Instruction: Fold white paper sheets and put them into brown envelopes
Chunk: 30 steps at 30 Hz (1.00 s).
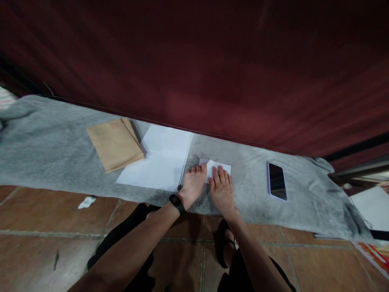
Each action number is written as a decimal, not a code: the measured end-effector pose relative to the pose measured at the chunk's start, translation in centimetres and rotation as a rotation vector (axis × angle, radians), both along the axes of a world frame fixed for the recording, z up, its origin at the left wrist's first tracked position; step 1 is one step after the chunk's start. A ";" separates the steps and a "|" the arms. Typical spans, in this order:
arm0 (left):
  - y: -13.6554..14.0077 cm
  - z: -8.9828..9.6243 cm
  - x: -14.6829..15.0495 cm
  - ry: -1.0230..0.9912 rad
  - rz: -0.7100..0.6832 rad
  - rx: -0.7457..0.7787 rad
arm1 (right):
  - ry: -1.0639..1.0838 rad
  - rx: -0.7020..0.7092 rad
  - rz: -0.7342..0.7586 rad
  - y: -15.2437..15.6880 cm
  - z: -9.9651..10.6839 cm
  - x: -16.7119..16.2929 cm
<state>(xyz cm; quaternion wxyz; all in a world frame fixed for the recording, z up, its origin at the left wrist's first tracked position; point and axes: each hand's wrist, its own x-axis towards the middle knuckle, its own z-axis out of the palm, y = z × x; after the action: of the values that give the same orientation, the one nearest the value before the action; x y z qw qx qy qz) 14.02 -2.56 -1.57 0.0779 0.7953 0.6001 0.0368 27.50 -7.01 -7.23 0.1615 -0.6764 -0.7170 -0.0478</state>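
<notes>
A small folded sheet of white paper (225,166) lies on the grey cloth in front of me. My right hand (222,192) rests flat on it, fingers stretched out across its right part. At the paper's left edge is my left hand (194,184), its fingers curled in and its thumb side touching the paper. A dark band circles my left wrist. Just left of that hand, larger white sheets (165,156) lie in a stack. A pile of brown envelopes (117,142) overlaps the sheets' left side.
A phone (277,181) with a dark screen lies to the right on the grey cloth (54,150). Behind the cloth rises a dark red surface (194,69). A white scrap (87,202) is on the tiled floor (45,211). More white paper (372,207) sits at far right.
</notes>
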 end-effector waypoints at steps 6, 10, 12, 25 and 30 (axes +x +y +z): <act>0.0 0.0 -0.1 -0.013 -0.009 -0.004 | -0.004 -0.012 -0.006 0.1 0.0 0.4; 0.4 0.2 -0.4 -0.032 0.024 -0.036 | 0.003 -0.025 -0.034 0.2 0.1 1.1; 0.7 0.2 -0.6 -0.038 0.028 -0.041 | 0.001 -0.036 -0.061 0.3 0.2 1.7; 1.6 0.1 -0.7 -0.036 0.099 -0.079 | -0.006 -0.089 -0.217 0.2 0.6 6.1; 1.8 0.3 -0.7 -0.009 0.123 -0.093 | 0.037 -0.009 -0.232 0.5 1.0 6.7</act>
<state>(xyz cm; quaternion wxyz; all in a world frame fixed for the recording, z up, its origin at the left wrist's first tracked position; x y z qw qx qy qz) 13.36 -0.74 -1.30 0.1151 0.7523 0.6485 0.0171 34.21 -6.55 -6.22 0.1653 -0.7562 -0.6311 -0.0504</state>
